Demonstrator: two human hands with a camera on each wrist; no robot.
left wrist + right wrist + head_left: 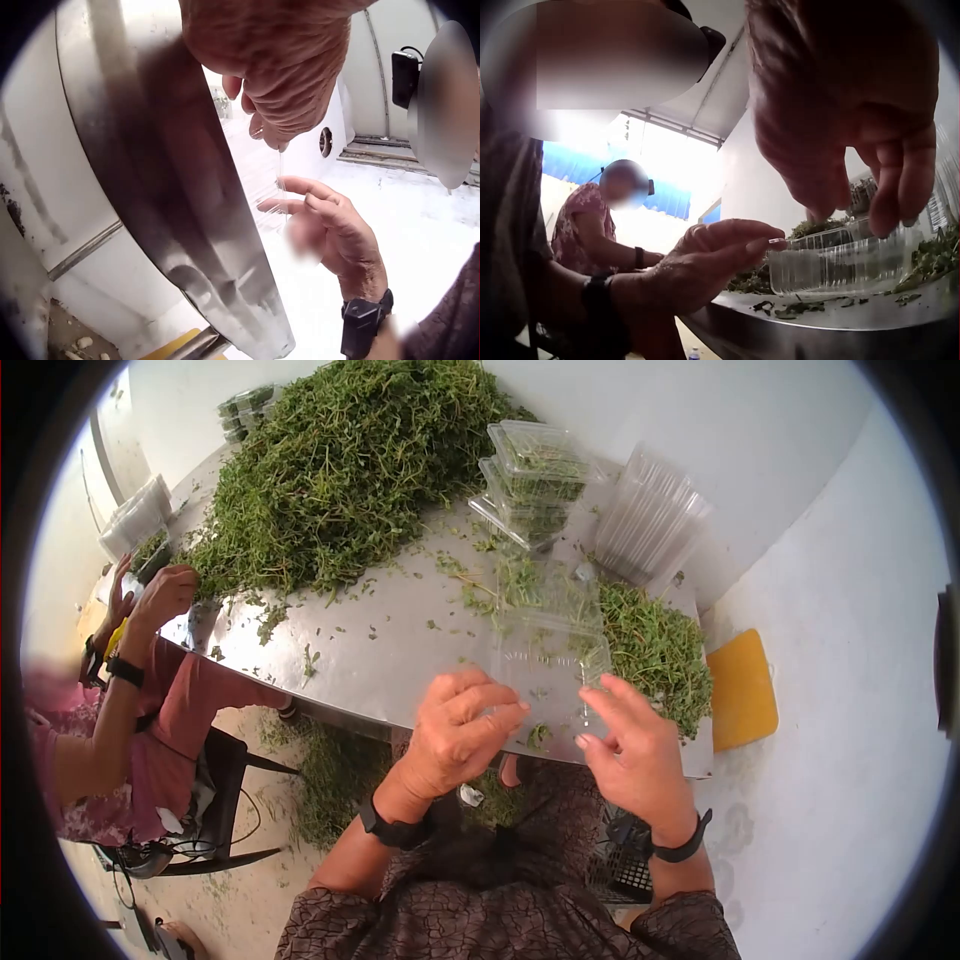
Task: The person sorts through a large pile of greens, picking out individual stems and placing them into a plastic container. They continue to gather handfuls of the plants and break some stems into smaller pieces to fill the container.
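A clear plastic clamshell container (555,650) lies opened out near the table's front edge, with green sprigs at its far part. My left hand (465,725) is at its near left corner; in the right wrist view its thumb and fingertips pinch the rim of the clear tray (832,266). Around the near right corner, my right hand (635,750) has its fingers spread and loosely bent, the fingertips right at the plastic edge. From the left wrist side, the right hand (337,232) shows thumb and fingers apart beside the clear plastic.
A large heap of green herbs (350,470) covers the table's back. Filled containers (535,480) are stacked behind, beside a stack of empty ones (655,515). A smaller herb pile (655,650) lies at right. Another person (100,740) sits at left; a yellow chair back (743,690) stands at right.
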